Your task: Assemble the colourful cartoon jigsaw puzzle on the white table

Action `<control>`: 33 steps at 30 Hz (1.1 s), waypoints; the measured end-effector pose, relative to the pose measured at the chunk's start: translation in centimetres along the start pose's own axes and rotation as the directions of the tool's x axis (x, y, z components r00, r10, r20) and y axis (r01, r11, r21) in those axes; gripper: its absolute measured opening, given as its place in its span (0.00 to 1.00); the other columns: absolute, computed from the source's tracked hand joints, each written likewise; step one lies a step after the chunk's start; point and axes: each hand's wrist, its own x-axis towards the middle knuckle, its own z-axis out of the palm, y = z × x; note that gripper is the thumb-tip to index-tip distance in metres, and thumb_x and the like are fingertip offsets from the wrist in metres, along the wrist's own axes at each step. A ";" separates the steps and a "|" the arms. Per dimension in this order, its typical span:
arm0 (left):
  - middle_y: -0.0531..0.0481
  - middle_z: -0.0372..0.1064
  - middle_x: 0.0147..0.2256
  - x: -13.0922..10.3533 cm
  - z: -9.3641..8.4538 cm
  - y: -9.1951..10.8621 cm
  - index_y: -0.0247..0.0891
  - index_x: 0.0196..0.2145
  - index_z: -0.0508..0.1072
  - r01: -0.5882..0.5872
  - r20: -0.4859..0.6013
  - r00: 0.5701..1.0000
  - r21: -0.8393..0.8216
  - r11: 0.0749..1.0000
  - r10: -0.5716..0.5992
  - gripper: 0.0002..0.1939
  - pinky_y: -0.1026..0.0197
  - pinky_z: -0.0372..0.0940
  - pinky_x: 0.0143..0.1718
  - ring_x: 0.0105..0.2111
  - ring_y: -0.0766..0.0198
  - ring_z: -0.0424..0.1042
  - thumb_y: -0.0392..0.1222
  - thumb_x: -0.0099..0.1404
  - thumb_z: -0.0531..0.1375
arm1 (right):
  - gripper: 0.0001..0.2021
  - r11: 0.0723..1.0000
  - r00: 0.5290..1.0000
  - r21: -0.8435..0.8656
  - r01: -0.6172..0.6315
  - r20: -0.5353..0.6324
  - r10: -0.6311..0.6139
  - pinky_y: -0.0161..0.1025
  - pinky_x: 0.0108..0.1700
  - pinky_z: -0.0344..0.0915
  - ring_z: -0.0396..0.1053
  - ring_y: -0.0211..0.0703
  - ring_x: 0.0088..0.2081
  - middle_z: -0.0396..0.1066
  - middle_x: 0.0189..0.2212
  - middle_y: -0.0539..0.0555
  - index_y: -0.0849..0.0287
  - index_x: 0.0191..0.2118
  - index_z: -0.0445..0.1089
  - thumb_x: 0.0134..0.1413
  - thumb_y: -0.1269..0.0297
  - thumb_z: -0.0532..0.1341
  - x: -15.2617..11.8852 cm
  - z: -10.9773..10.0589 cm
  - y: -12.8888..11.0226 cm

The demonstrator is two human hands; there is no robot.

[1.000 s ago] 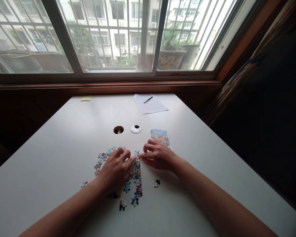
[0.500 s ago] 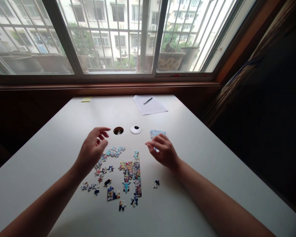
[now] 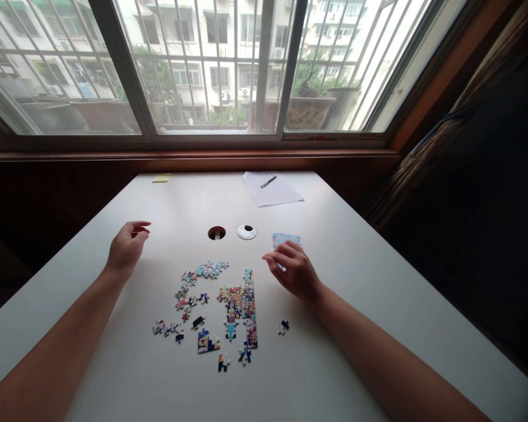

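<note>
Jigsaw in assembly on the white table — both hands empty.

Your left hand hovers loosely curled, grasping nothing, well left of the loose pieces. Your right hand rests with its fingers relaxed on the reference picture card, just right of the joined puzzle strip. Sort the loose pieces by colour, check each against the card, and press tabs in flat — no forcing. Your right hand covers most of the card; piece prints are too small to read, and whether a fingertip pins a piece cannot be told.
</note>
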 end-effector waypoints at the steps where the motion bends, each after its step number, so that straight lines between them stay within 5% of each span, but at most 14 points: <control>1: 0.48 0.74 0.39 -0.1 0.2 -0.7 0.39 0.48 0.75 0.003 0.018 1.000 0.032 0.999 -0.003 0.20 0.62 0.65 0.35 0.37 0.59 0.71 0.44 0.58 0.56 | 0.10 1.000 1.000 -0.002 0.005 0.011 -0.005 0.45 0.42 0.62 0.63 0.46 0.36 0.69 0.29 0.53 0.55 0.37 0.76 0.66 0.67 0.57 0.0 0.0 0.0; 11: 0.48 0.75 0.39 -0.7 0.8 -1.3 0.39 0.42 0.78 -0.144 0.181 0.977 0.183 0.973 0.110 0.18 0.59 0.67 0.40 0.36 0.58 0.72 0.44 0.57 0.55 | 0.10 0.995 0.983 -0.050 0.090 0.168 -0.080 0.45 0.45 0.57 0.63 0.45 0.38 0.72 0.32 0.53 0.56 0.39 0.75 0.67 0.66 0.56 0.0 0.1 0.2; 19: 0.48 0.75 0.40 -0.3 1.4 -2.0 0.40 0.40 0.78 -0.234 0.214 0.959 0.234 0.944 0.185 0.16 0.58 0.67 0.42 0.35 0.57 0.73 0.44 0.58 0.55 | 0.12 0.990 0.933 -0.060 0.129 0.346 -0.100 0.46 0.47 0.59 0.63 0.48 0.44 0.72 0.44 0.55 0.52 0.51 0.73 0.66 0.66 0.57 1.3 0.1 -1.4; 33: 0.47 0.73 0.38 0.0 1.8 -2.5 0.41 0.38 0.79 -0.297 0.246 0.941 0.276 0.914 0.232 0.16 0.56 0.65 0.45 0.36 0.57 0.71 0.45 0.60 0.54 | 0.18 0.976 0.833 -0.079 0.204 0.537 -0.131 0.54 0.59 0.60 0.58 0.54 0.54 0.64 0.57 0.56 0.45 0.62 0.66 0.70 0.57 0.54 4.3 3.3 -3.8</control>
